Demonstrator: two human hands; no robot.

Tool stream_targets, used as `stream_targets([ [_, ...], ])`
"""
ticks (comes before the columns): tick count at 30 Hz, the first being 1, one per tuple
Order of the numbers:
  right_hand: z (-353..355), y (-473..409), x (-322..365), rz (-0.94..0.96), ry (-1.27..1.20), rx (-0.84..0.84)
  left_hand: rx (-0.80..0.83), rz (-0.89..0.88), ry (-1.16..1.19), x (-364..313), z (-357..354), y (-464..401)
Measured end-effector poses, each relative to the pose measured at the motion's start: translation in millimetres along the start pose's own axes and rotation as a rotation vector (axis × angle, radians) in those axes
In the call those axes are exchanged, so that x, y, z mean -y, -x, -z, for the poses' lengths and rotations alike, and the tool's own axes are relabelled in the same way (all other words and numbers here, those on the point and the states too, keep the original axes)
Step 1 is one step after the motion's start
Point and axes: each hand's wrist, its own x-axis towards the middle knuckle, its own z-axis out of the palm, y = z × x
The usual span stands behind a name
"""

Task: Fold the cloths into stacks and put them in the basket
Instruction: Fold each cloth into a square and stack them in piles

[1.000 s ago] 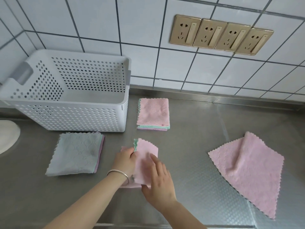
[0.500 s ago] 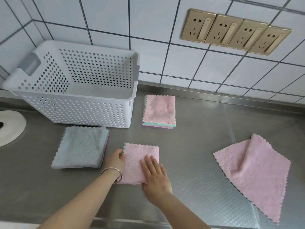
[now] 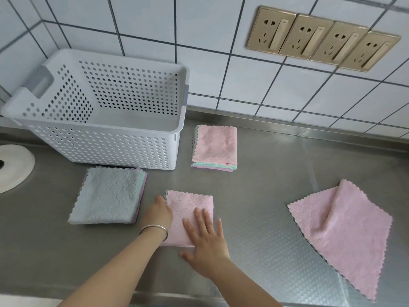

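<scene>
A folded pink cloth with a green layer under it lies flat on the steel counter in front of me. My left hand pinches its left edge near the top corner. My right hand lies flat on its lower right part, fingers spread. A grey-topped folded stack sits to the left. A pink-topped folded stack sits farther back. An unfolded pink cloth with one corner flipped over lies at the right. The white perforated basket stands at the back left, with nothing in it.
A tiled wall with a row of gold sockets runs behind the counter. A white round object sits at the far left edge. The counter's front edge runs just below my forearms.
The pink cloth's raised flap has been laid down flat. My right hand has slid onto its lower right part and pressed it down. The camera has shifted a little.
</scene>
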Motion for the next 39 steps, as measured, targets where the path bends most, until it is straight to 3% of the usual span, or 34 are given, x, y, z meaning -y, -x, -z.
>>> stream_targets([
  [5, 23.6, -3.2, -2.8, 0.051, 0.030, -0.076, -0.100, 0.040, 0.019, 8.2, -1.5, 7.8],
  [10, 28.6, 0.2, -9.0, -0.222, -0.404, -0.272, -0.145, 0.077, 0.102, 15.6, -5.6, 16.3],
  [13, 34.2, -2.1, -13.1, -0.498, -0.722, -0.133, -0.117, 0.079, 0.058, 15.1, -11.2, 19.5],
  [16, 32.0, -1.7, -14.0, -0.583, -0.813, -0.065, -0.103, 0.050, 0.035, 11.9, -13.9, 22.2],
  [20, 31.3, 3.9, -18.4, -0.613, -0.900, -0.064, -0.068, 0.063, 0.179, 1.7, -7.7, 30.5],
  [27, 94.2, -17.8, -57.1, -0.497, -1.016, -0.385, -0.041, -0.082, 0.519, -65.7, 38.8, 19.3],
  [32, 144.0, -70.5, -87.4, -0.462, -1.046, -0.504, -0.084, -0.197, 0.572, -123.3, 70.1, -14.2],
  [39, 148.9, -135.5, -113.8, -0.510, -1.075, -0.468, -0.093, -0.271, 0.468, -149.8, 54.4, -75.0],
])
